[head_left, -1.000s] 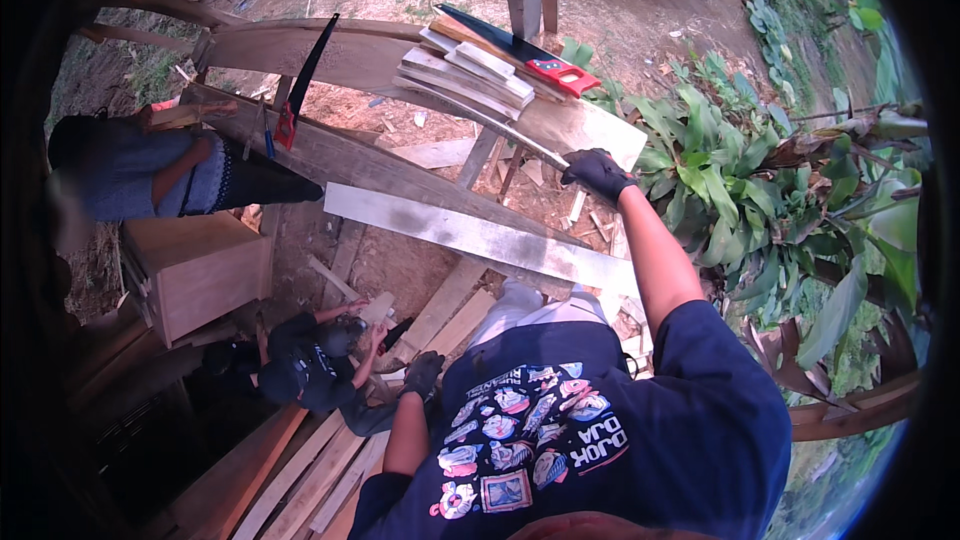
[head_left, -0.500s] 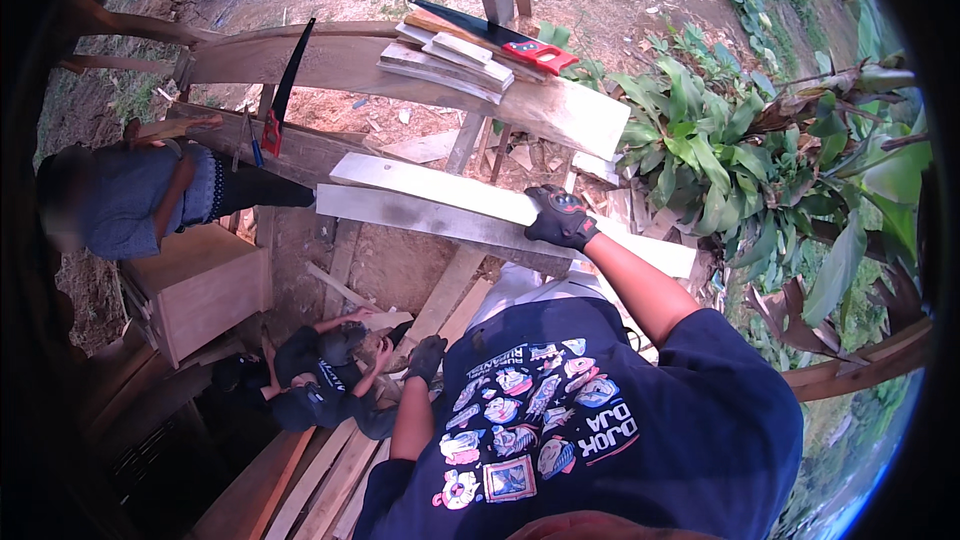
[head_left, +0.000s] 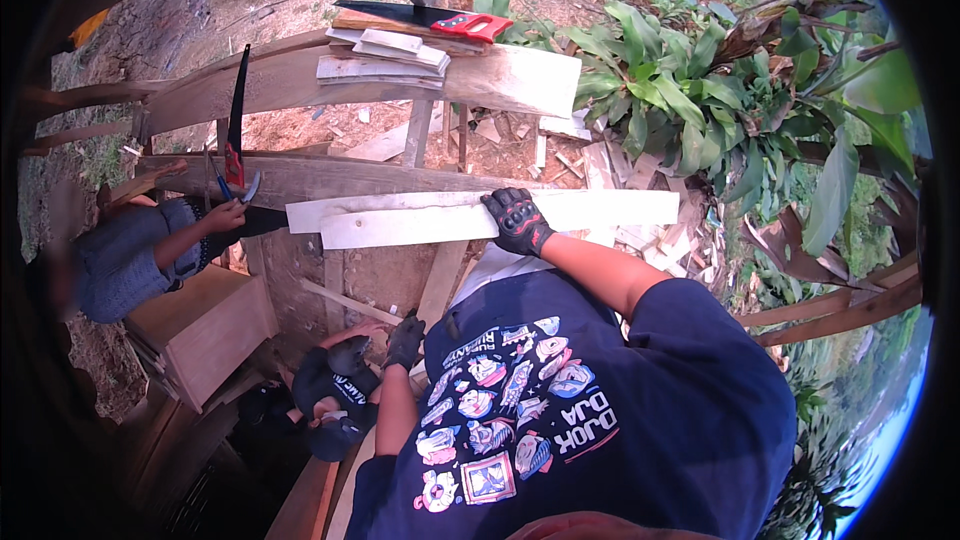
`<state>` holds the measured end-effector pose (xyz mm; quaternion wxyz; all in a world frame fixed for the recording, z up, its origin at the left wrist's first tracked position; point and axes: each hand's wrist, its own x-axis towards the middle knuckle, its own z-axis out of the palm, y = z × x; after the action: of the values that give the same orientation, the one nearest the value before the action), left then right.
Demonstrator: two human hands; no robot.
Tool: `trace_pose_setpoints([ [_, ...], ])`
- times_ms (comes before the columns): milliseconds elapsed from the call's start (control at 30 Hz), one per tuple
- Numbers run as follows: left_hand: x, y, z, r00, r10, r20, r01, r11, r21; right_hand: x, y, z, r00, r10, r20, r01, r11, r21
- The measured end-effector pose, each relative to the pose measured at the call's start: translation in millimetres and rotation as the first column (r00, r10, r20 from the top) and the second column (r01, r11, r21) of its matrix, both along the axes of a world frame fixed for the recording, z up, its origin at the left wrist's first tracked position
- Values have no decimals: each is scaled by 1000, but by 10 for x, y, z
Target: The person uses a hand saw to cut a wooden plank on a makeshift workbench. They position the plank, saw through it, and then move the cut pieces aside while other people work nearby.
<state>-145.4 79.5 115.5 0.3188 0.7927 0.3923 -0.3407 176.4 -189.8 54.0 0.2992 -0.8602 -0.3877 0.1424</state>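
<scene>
Two pale planks (head_left: 400,221) lie overlapped along the surface (head_left: 345,180), the right hand (head_left: 517,220) closed over them with bent fingers, seemingly to steady them, while nearside of the surface the left hand (head_left: 405,341) hangs, its openness and any hold impossible to tell.

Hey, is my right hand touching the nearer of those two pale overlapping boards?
Touching. The head view shows the gloved right hand laid across the nearer pale board, covering part of it, with no gap visible.
</scene>
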Motion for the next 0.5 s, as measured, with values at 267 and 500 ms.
trace_pose_setpoints([
  [267, 216, 213, 0, 998, -59, 8, 59, 997, -44, -68, -2, -34, 999, -31, 25, 30, 999, 28],
  [500, 383, 301, -131, 997, -72, -13, 71, 997, -36, -37, 32, -11, 1000, -7, 3, 7, 999, -49],
])
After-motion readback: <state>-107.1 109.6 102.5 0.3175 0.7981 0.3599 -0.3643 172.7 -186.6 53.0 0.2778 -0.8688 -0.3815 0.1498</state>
